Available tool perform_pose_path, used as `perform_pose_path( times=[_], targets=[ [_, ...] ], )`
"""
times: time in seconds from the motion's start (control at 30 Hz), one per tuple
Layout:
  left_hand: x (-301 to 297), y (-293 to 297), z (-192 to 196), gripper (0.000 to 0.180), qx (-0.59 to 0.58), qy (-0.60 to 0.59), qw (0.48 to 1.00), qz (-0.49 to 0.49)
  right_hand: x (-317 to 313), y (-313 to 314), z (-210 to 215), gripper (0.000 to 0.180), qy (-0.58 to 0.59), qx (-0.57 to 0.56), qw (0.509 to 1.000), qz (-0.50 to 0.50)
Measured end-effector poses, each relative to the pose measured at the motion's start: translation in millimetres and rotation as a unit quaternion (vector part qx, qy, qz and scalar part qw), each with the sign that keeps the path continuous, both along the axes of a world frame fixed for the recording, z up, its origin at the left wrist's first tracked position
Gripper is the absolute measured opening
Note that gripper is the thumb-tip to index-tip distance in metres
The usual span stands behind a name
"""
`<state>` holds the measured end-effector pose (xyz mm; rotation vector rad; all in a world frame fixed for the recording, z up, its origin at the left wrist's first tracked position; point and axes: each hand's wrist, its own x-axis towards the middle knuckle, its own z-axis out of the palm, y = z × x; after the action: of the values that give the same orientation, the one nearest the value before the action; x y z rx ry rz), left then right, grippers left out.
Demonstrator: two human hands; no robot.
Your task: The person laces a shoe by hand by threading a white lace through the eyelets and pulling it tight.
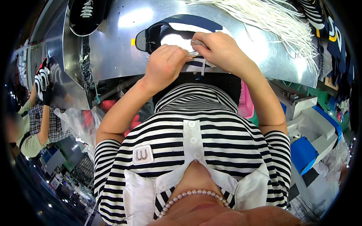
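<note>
On the metal tabletop lies a dark navy and white shoe (150,39), its grey-lined heel opening to the left and its front toward my body. My left hand (164,64) is closed over the near side of the shoe, pinching a thin white shoelace (194,53) at the fingertips. Close beside it, my right hand (221,51) has thumb and fingers pinched together above the shoe; what lies between them is too small to make out. One white lace end (203,70) hangs by the table's near edge. My fingers hide part of the lacing.
Loose white laces (264,22) lie heaped at the far right of the metal table (109,56). A black shoe (87,17) sits at the far left. More shoes (333,37) stand at the right rim. On the left, a co-worker's gloved hand (47,96) holds a shoe.
</note>
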<state>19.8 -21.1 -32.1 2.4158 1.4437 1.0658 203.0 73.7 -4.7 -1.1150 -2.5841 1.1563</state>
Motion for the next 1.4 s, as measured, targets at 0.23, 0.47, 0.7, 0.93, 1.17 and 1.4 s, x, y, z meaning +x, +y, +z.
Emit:
perform_pose_path(
  times=[0.23, 0.47, 0.7, 0.93, 1.17, 1.4],
  targets=[
    [-2.1, 0.6, 1.9, 0.024, -0.049, -0.010, 0.999, -0.022, 8.3, 0.8, -4.4, 0.020, 0.248, -0.093, 0.953, -0.150],
    [-1.8, 2.2, 14.5, 0.054, -0.206, -0.119, 0.971, 0.011, 0.1, 14.6, -6.8, 0.017, 0.380, -0.108, 0.900, -0.184],
    [6.5, 18.3, 16.8, 0.045, -0.312, -0.218, 0.908, 0.178, -15.4, 4.8, -9.2, 0.014, 0.301, -0.234, 0.907, -0.177],
    [11.5, 19.3, 5.8, 0.035, -0.244, -0.249, 0.916, 0.199, -2.8, -5.5, -5.4, 0.020, 0.296, -0.055, 0.934, -0.191],
    [11.8, 19.2, 4.4, 0.039, -0.241, -0.230, 0.925, 0.183, 16.0, -22.4, -7.4, 0.015, 0.216, -0.020, 0.963, -0.162],
    [11.4, 15.8, 5.0, 0.041, -0.231, -0.203, 0.935, 0.175, 11.7, -12.2, -5.6, 0.014, 0.157, 0.121, 0.978, -0.067]
  ],
)
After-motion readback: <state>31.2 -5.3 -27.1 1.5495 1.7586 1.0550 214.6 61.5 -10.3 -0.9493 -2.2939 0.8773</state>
